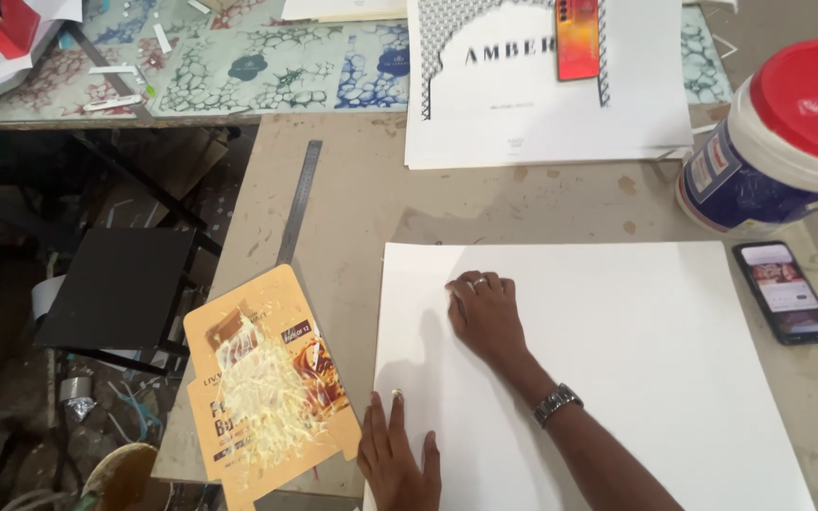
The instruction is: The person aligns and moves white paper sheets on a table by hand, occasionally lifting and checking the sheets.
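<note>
A large white sheet (636, 350) lies flat on the brown worktable (352, 199). My left hand (396, 460) rests flat at the sheet's near left edge, fingers apart and empty. My right hand (483, 312) presses on the sheet's upper left part with its fingers curled under; nothing shows in it. It wears a ring, and a metal watch sits on that wrist.
A flattened orange carton (267, 388) smeared with pale glue lies left of the sheet, with a steel ruler (297, 203) above it. A red-lidded white tub (778, 142) and a black phone (786, 291) sit at the right. Printed white sheets (542, 104) carry an orange phone (577, 38). A black stool (115, 289) stands left.
</note>
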